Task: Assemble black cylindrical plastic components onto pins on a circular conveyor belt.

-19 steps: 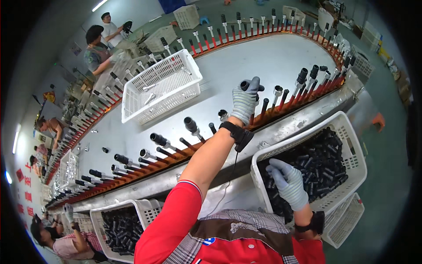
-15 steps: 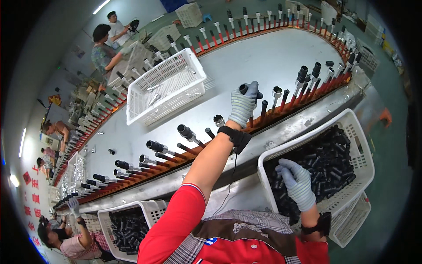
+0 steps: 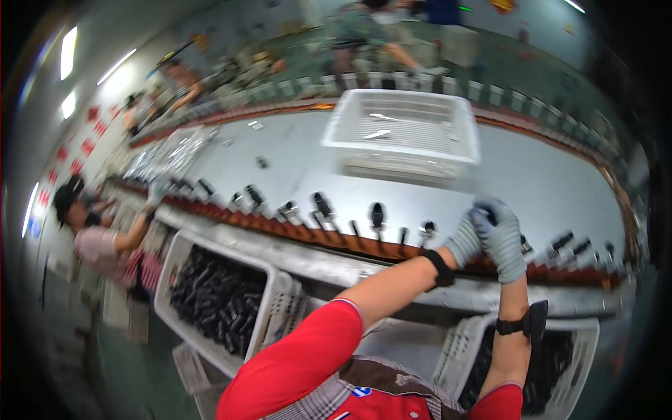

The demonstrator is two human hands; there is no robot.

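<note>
Long rail of pegs is mostly loaded, a few bare. Bins of black tubes are far from empty. My left hand and right hand meet at one peg; the motion blur hides their grip.

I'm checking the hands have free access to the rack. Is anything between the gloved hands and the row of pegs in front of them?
Nothing visible does. The left hand and right hand, both in grey knit gloves, are already together at the red-brown rail of upright pegs. The picture is blurred, so I cannot tell what the fingers hold.
</note>
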